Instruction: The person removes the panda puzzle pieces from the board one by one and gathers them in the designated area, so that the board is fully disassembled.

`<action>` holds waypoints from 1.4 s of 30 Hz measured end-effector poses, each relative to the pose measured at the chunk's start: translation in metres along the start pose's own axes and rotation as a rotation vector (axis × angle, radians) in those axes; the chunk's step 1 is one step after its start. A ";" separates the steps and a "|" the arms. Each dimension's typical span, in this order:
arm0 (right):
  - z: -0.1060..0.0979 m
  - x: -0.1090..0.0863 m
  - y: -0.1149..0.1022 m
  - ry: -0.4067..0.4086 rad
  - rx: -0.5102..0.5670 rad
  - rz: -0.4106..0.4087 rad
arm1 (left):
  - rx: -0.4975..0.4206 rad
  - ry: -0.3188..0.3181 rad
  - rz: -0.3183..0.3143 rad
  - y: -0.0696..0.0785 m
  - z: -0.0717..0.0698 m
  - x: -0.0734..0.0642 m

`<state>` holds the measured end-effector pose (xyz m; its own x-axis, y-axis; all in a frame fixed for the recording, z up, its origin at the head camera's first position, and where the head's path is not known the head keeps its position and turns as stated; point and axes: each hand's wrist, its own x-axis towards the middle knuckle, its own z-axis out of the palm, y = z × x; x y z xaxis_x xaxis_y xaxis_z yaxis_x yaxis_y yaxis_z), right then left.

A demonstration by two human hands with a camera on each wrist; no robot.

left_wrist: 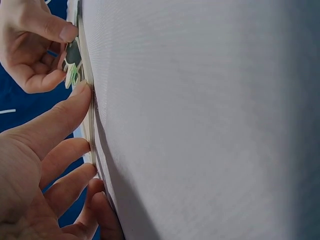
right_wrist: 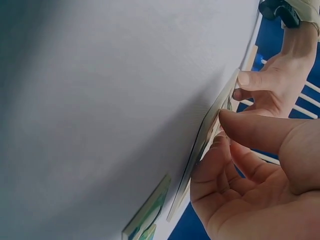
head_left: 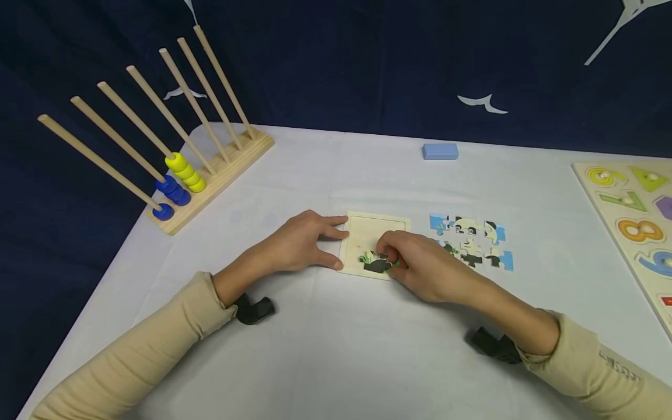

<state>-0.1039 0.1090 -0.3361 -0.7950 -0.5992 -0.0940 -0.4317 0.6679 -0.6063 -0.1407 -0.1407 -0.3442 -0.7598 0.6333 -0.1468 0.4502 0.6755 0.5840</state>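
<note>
A small pale wooden puzzle tray (head_left: 370,226) lies flat on the table in the head view. My left hand (head_left: 300,242) is at its left edge, with thumb and fingertips spread along the rim. Over the tray's lower part, my right hand (head_left: 427,265) pinches a jigsaw piece (head_left: 375,266) printed in black, white and green between thumb and fingers. In the left wrist view, that jigsaw piece (left_wrist: 73,55) stands tilted at the tray. Several panda jigsaw pieces (head_left: 471,259) lie in two rows just right of the tray, partly behind my right hand.
A wooden bead abacus (head_left: 226,172) with tall pegs and blue and yellow beads stands at the back left. A blue block (head_left: 440,151) lies near the far edge. On the right is a number and shape board (head_left: 611,219). White cloth (head_left: 325,356) covers the table.
</note>
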 end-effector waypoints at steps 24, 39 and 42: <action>0.000 -0.002 -0.001 0.052 -0.008 0.002 | 0.004 -0.001 -0.008 0.002 0.000 -0.001; -0.020 -0.014 -0.001 0.084 0.033 -0.023 | 0.006 -0.002 -0.001 0.001 0.000 -0.001; -0.023 -0.018 0.000 0.083 0.051 -0.023 | 0.005 0.000 0.001 0.001 0.000 -0.001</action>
<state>-0.0992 0.1304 -0.3159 -0.8190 -0.5737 -0.0151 -0.4295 0.6302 -0.6468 -0.1395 -0.1404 -0.3432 -0.7594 0.6339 -0.1463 0.4530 0.6766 0.5805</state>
